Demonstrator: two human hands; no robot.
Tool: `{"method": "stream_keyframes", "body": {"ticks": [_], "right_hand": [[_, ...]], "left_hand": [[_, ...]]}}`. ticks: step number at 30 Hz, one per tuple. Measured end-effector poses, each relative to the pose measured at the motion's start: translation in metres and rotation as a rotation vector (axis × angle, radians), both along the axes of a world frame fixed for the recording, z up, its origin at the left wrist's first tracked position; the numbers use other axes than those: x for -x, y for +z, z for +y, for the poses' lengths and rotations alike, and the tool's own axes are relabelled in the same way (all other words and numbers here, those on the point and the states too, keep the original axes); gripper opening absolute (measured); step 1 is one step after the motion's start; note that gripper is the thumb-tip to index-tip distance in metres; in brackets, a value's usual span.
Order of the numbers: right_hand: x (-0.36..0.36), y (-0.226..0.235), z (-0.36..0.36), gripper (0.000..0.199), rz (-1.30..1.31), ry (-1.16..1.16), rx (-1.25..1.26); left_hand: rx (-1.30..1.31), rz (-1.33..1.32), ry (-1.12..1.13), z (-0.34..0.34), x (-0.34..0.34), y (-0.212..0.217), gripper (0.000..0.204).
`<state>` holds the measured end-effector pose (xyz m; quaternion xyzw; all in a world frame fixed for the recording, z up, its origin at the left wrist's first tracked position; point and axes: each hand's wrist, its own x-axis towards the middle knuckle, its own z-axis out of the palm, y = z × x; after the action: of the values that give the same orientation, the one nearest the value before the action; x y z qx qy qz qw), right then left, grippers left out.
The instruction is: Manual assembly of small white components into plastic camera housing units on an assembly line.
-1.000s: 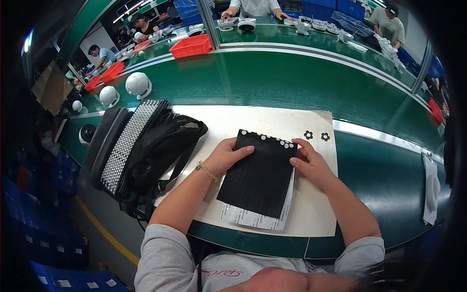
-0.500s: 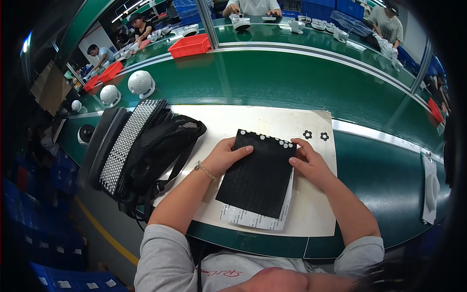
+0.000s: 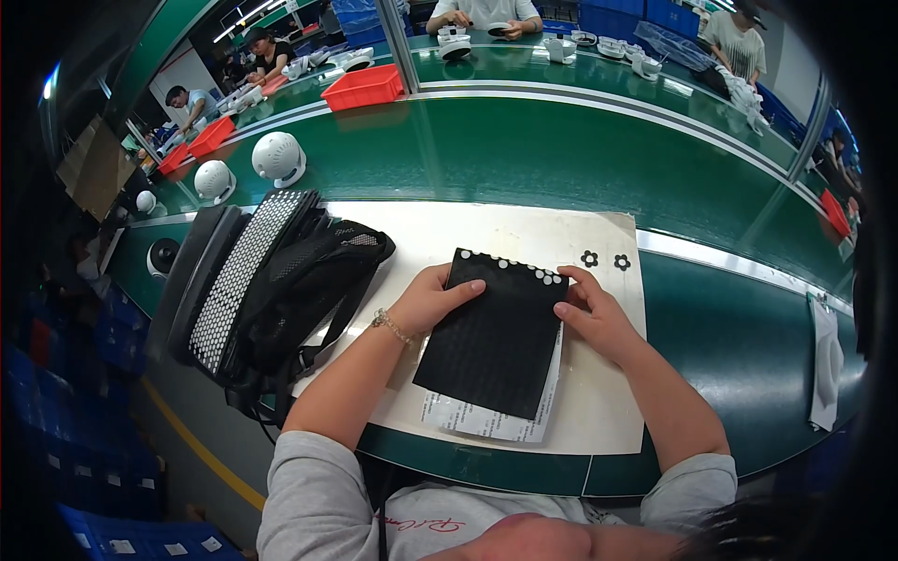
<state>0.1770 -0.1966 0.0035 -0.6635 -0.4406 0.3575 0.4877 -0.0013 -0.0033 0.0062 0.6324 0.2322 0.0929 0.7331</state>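
A black sheet (image 3: 491, 341) with a row of white round spots along its far edge lies tilted over a white board (image 3: 412, 229). Under it, a white printed backing sheet (image 3: 477, 421) sticks out along the near and right edges. My left hand (image 3: 438, 299) grips the sheet's left side, thumb on top and the other fingers hidden beneath. At the far right corner, my right hand (image 3: 591, 310) pinches the edge between thumb and fingers, beside the white spots. Two black flower-shaped pieces (image 3: 589, 259) rest on the board beyond my right hand.
A black mesh bag (image 3: 309, 280) and a white-dotted black strip (image 3: 248, 276) are piled left of the board. White ball-shaped devices (image 3: 279, 157) stand on the green belt (image 3: 524, 140). A red bin (image 3: 363, 87) and people at work are beyond. White cloth-like item (image 3: 826, 365) lies far right.
The white ball-shaped devices have shifted slightly right along the belt. Across the line, a person has lifted a round white part. My hands and the black sheet stay practically still.
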Motion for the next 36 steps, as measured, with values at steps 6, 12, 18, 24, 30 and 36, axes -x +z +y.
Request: {"method": "stream_keyframes", "body": {"ticks": [6, 12, 18, 24, 30, 36], "right_hand": [[0.0009, 0.0012, 0.0000, 0.046, -0.001, -0.003, 0.004], [0.0004, 0.0002, 0.0001, 0.046, 0.006, -0.001, 0.001], [0.0007, 0.0008, 0.0001, 0.046, 0.013, -0.002, -0.001], [0.0004, 0.0000, -0.0001, 0.046, 0.015, -0.003, -0.002], [0.0015, 0.0025, -0.0001, 0.046, 0.013, -0.012, 0.019], [0.0019, 0.0016, 0.0009, 0.046, 0.014, -0.008, 0.009]], "left_hand": [[-0.013, -0.008, -0.012, 0.0011, 0.0003, -0.0014, 0.029], [-0.014, -0.011, -0.016, 0.0015, 0.0001, -0.0024, 0.029], [-0.023, -0.012, -0.014, 0.0024, 0.0000, -0.0037, 0.029], [-0.035, -0.009, -0.017, 0.0028, -0.0001, -0.0037, 0.028], [-0.041, -0.004, -0.016, 0.0022, -0.0001, -0.0026, 0.029], [-0.035, 0.001, -0.017, 0.0035, 0.0005, -0.0036, 0.029]]}}
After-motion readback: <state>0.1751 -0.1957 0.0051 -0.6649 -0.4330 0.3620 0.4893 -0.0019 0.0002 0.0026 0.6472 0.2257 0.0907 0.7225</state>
